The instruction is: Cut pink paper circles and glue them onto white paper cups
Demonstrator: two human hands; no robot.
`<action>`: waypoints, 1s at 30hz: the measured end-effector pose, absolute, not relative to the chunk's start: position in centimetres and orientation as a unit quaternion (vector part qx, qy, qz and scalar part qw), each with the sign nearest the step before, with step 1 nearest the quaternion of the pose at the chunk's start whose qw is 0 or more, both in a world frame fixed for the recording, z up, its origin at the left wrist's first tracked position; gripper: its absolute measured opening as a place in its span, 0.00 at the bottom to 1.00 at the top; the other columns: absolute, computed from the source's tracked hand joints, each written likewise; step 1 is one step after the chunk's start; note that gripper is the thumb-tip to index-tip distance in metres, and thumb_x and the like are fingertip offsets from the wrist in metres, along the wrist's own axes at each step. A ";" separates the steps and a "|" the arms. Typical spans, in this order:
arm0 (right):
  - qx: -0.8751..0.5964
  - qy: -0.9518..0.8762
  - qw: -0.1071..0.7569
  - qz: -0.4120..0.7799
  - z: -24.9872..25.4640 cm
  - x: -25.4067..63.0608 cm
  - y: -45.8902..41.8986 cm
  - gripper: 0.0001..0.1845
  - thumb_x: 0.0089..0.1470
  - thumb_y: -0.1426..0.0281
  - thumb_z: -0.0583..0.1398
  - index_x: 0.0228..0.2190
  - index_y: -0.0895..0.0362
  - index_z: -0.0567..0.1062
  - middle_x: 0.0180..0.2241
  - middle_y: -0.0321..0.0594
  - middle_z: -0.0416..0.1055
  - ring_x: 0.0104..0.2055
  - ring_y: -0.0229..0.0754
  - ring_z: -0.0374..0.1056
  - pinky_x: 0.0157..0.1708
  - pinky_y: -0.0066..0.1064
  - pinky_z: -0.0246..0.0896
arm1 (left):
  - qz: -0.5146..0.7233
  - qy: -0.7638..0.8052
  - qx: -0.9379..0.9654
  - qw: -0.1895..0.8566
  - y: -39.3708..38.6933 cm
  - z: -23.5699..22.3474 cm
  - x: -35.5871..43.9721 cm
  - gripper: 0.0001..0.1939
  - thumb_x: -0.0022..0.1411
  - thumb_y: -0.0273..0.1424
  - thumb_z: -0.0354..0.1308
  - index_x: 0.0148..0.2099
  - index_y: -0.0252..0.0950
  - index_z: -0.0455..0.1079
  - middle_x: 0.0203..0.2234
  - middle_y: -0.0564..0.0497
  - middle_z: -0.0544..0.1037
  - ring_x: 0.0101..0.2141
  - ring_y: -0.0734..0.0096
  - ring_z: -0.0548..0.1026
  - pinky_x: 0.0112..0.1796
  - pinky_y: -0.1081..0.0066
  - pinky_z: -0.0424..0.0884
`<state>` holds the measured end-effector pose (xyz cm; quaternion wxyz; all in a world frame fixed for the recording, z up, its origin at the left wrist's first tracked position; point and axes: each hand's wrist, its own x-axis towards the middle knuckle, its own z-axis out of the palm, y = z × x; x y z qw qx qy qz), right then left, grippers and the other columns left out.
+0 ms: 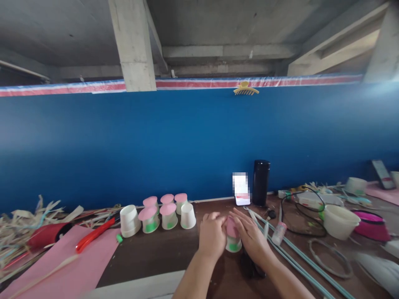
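Observation:
In front of me an upside-down paper cup [233, 246] with a green patch stands on the brown table. A pink paper piece [232, 227] covers its upturned base. My left hand [213, 232] presses on the paper and cup from the left, fingers bent. From the right, my right hand [251, 236] lies along the paper with its fingers held together over the top. To the left stand several upturned cups with pink tops, among them one pink-topped cup [169, 216]. Two upturned cups show plain white: a near white cup [188, 216] and a taller white stack [130, 222].
Pink paper [96, 253] bears a red-handled tool [95, 235] at left, beside shredded strips [18, 232]. A phone [241, 189] and black bottle [261, 182] stand against the blue partition [187, 141]. Pale blue rods [299, 259], a cable and a white tub [339, 222] lie right.

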<state>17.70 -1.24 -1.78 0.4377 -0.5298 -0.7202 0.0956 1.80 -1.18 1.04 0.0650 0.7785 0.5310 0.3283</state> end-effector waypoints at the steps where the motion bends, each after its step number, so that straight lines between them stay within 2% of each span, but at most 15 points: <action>1: -0.535 -0.725 0.426 0.085 -1.7 17.6 -1.3 0.22 0.61 0.59 0.47 0.49 0.50 0.72 0.56 0.41 0.65 0.59 0.47 0.57 0.58 0.46 0.53 | 0.329 0.530 0.779 0.064 -1.2 1.1 1.8 0.17 0.62 0.32 0.45 0.48 0.47 0.73 0.46 0.50 0.74 0.45 0.62 0.67 0.48 0.67 0.61; 6: -0.555 -0.732 0.393 0.053 -1.2 17.3 -1.7 0.22 0.61 0.59 0.47 0.48 0.49 0.73 0.56 0.38 0.65 0.59 0.49 0.56 0.57 0.48 0.53 | 0.325 0.527 0.782 0.062 -1.4 1.3 1.9 0.18 0.62 0.32 0.45 0.48 0.47 0.73 0.45 0.51 0.74 0.45 0.62 0.68 0.48 0.67 0.61; 12: -0.557 -0.723 0.404 0.062 -1.2 17.1 -1.6 0.21 0.60 0.59 0.47 0.45 0.50 0.75 0.55 0.39 0.67 0.59 0.50 0.58 0.57 0.49 0.53 | 0.303 0.538 0.783 0.075 -1.5 1.6 1.9 0.19 0.63 0.33 0.44 0.49 0.46 0.72 0.46 0.49 0.74 0.46 0.60 0.68 0.49 0.65 0.61; 19: -0.527 -0.696 0.473 0.120 -2.0 18.2 -1.5 0.23 0.60 0.59 0.49 0.53 0.53 0.67 0.57 0.43 0.63 0.60 0.46 0.56 0.59 0.46 0.51 | 0.305 0.542 0.779 0.084 -1.4 1.5 1.9 0.18 0.63 0.36 0.44 0.48 0.44 0.74 0.46 0.48 0.74 0.46 0.60 0.68 0.49 0.65 0.61; 24: -0.519 -0.708 0.450 0.163 -2.3 18.6 -1.5 0.24 0.56 0.57 0.54 0.51 0.55 0.70 0.57 0.45 0.63 0.59 0.49 0.58 0.58 0.46 0.52 | 0.305 0.538 0.783 0.072 -1.4 1.3 1.8 0.18 0.63 0.34 0.45 0.49 0.49 0.72 0.46 0.51 0.74 0.46 0.62 0.68 0.49 0.67 0.61; 30: -0.528 -0.714 0.436 0.145 -3.0 18.3 -1.4 0.27 0.52 0.57 0.58 0.52 0.54 0.70 0.57 0.45 0.64 0.59 0.49 0.58 0.58 0.46 0.52 | 0.316 0.530 0.784 0.069 -1.3 1.2 1.8 0.18 0.63 0.32 0.44 0.49 0.48 0.72 0.45 0.50 0.74 0.45 0.63 0.69 0.48 0.68 0.62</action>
